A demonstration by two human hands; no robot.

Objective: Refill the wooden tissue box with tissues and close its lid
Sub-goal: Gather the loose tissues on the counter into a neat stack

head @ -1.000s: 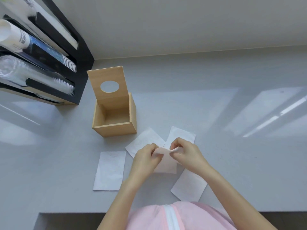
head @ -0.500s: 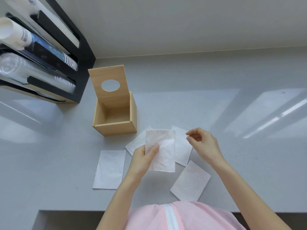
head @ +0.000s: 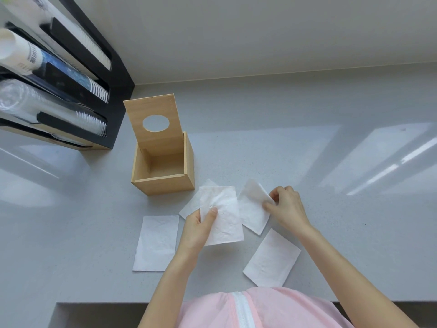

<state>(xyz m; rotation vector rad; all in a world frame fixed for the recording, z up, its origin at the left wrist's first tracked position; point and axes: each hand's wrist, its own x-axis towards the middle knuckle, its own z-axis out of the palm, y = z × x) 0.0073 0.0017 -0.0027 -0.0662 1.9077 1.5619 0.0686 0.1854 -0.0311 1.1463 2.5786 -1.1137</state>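
Note:
The wooden tissue box (head: 163, 184) stands open on the grey counter, and its inside looks bare. Its lid (head: 153, 125), with an oval hole, stands upright at the back. My left hand (head: 197, 227) holds one white tissue (head: 222, 218) upright just in front of the box. My right hand (head: 287, 208) pinches the upper right edge of a second tissue (head: 251, 209), whose corner is lifted off the counter. Three more tissues lie flat: one at the left (head: 156, 242), one at the lower right (head: 272, 258), and one (head: 190, 207) partly hidden behind the held tissue.
A black cup dispenser rack (head: 71, 74) with stacked paper and plastic cups stands at the back left, close to the box. The wall (head: 260, 31) runs along the back. The counter's front edge (head: 106, 303) is near my body.
My left hand took the tissue alone and lifted it upright toward the box. My right hand let go of it, moved right and pinched the tissue lying beside it, raising its corner.

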